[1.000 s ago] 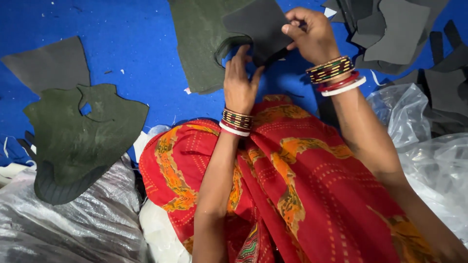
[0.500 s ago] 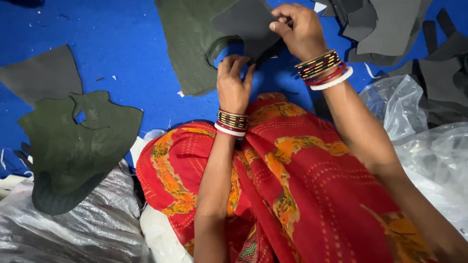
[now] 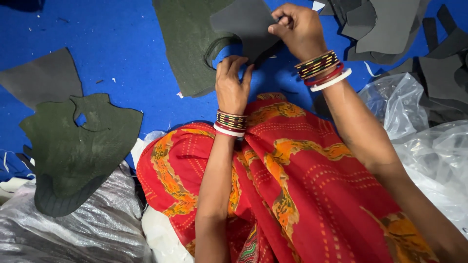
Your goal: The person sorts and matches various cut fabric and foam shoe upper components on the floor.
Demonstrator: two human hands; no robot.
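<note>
A dark green sheet (image 3: 187, 48) with a curved cut-out lies on the blue floor (image 3: 122, 39) at top centre. Over it sits a smaller grey sheet piece (image 3: 243, 24). My left hand (image 3: 233, 83) pinches the lower edge of this grey piece with its fingertips. My right hand (image 3: 297, 29) is closed in a fist on the piece's right edge. Something dark shows between its fingers, and I cannot tell what it is. Both wrists wear bangles, and a red and orange cloth (image 3: 292, 185) covers my lap.
A cut green shape (image 3: 78, 146) lies at the left over a clear plastic bag (image 3: 73, 229), with a grey offcut (image 3: 41, 78) above it. More grey offcuts (image 3: 390, 24) are piled at top right. Crumpled clear plastic (image 3: 434, 146) lies at the right.
My left hand has crept up to the grey piece's lower edge. My right hand has shifted slightly left along the piece's edge. The view has drifted a little.
</note>
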